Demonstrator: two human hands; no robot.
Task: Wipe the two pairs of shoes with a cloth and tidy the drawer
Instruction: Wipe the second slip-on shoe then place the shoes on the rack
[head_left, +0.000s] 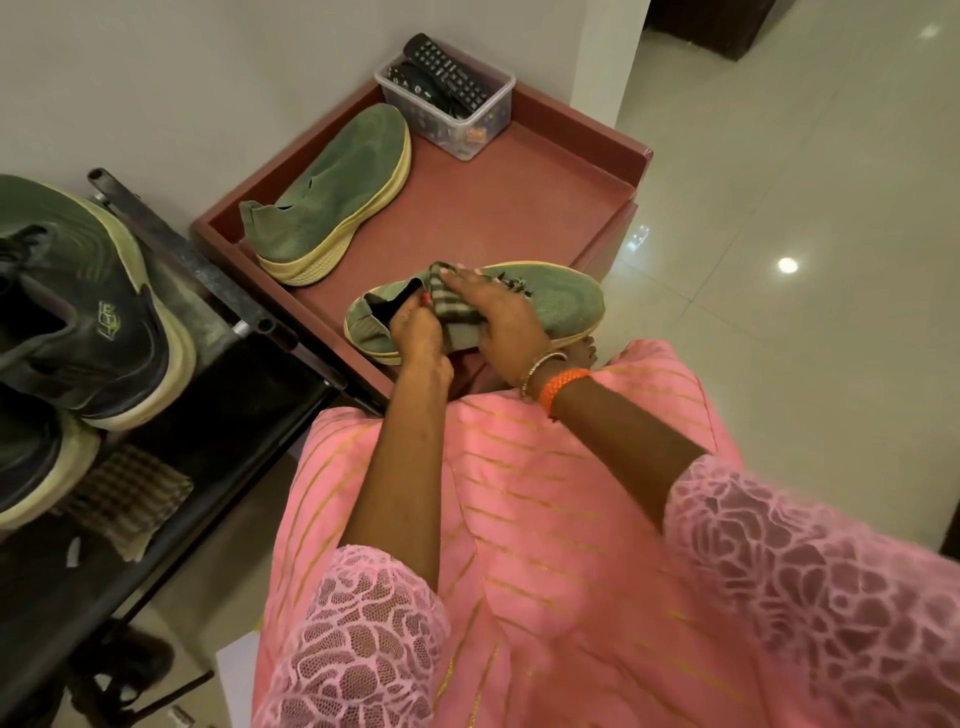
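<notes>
Now, left to right: left hand (415, 325) pinches the green knit shoe (550, 301) at its soft heel collar, steadying it over the drawer (519, 192); right hand (506, 317) presses the checked cloth (457, 312) flat on top, fingers extended. Light, floppy upper, probably firmer at the sole.

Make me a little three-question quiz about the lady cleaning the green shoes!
1. True or false: the other green shoe lies on the floor.
2. What presses the checked cloth on the near green shoe? A right hand B left hand C nothing
3. What sticks out of the clear plastic box?

Key: 1 false, it lies in the red tray. 2 A. 3 a black remote control.
</notes>
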